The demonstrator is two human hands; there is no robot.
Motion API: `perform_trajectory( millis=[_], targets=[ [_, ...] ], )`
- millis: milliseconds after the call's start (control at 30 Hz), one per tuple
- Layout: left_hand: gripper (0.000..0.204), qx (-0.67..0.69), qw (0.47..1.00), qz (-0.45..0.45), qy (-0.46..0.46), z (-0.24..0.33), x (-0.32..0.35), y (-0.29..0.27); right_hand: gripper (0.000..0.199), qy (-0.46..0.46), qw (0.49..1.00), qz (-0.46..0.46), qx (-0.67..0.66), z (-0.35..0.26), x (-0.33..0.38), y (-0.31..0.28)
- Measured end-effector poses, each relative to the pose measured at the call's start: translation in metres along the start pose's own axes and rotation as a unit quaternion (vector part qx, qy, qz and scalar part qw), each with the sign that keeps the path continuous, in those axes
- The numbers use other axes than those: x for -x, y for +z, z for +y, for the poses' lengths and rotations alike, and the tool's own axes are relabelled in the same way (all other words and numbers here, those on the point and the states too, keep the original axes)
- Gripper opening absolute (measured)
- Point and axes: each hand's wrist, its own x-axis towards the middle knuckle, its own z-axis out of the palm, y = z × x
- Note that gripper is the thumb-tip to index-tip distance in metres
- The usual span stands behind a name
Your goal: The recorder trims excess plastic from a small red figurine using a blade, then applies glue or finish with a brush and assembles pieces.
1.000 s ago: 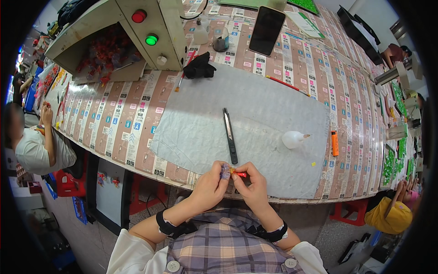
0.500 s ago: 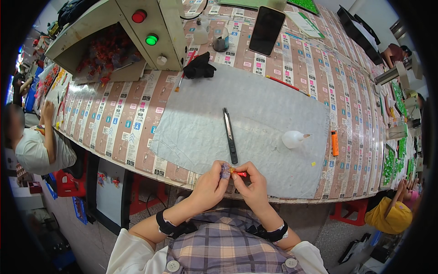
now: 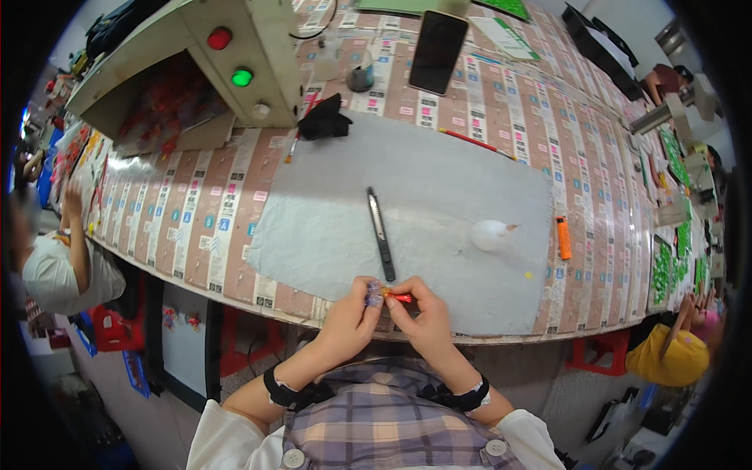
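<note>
Bench (image 3: 176, 192), piece (image 3: 375, 295) at near edge

From here: left hand (image 3: 348, 323) pinches the piece's purplish end, right hand (image 3: 424, 318) its red end, fingers closed on it, probably to steady it. Cutter (image 3: 379, 235) just beyond on cloth (image 3: 439, 204), seemingly for easy reach.

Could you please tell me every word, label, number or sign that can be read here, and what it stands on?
Table cover: rows of printed characters, blue and pink blocks; I won't copy them out.
Paper: print too small to read.
Knife, lighter, held piece: none readable.
Phone: dark screen, no text visible.
</note>
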Motion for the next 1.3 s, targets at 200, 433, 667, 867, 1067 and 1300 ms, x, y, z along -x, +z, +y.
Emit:
perform_trajectory(
  millis=[200, 433, 667, 867, 1067, 1300],
  targets=[
    [0.022, 0.02, 0.999, 0.017, 0.02, -0.006, -0.002, 0.001, 0.014, -0.098, 0.989, -0.024, 0.111, -0.017, -0.003, -0.021],
    [0.021, 0.106, 0.994, 0.008, -0.032, -0.014, -0.001, 0.002, 0.031, -0.07, 0.959, 0.235, 0.143, -0.019, -0.008, -0.112],
    [0.02, 0.114, 0.993, 0.013, -0.021, -0.016, 0.0, 0.001, 0.043, -0.035, 0.949, 0.176, 0.26, -0.007, -0.051, -0.115],
    [0.02, 0.136, 0.991, 0.011, 0.004, -0.023, 0.002, 0.0, 0.032, -0.018, 0.933, 0.198, 0.3, -0.021, -0.078, -0.125],
    [0.021, 0.14, 0.99, 0.006, -0.001, -0.021, 0.001, 0.001, 0.034, -0.027, 0.919, 0.191, 0.343, -0.021, -0.116, -0.142],
    [0.02, 0.14, 0.99, -0.004, -0.002, -0.02, 0.002, -0.005, 0.035, -0.014, 0.95, 0.078, 0.302, -0.026, -0.106, -0.184]
  ],
)
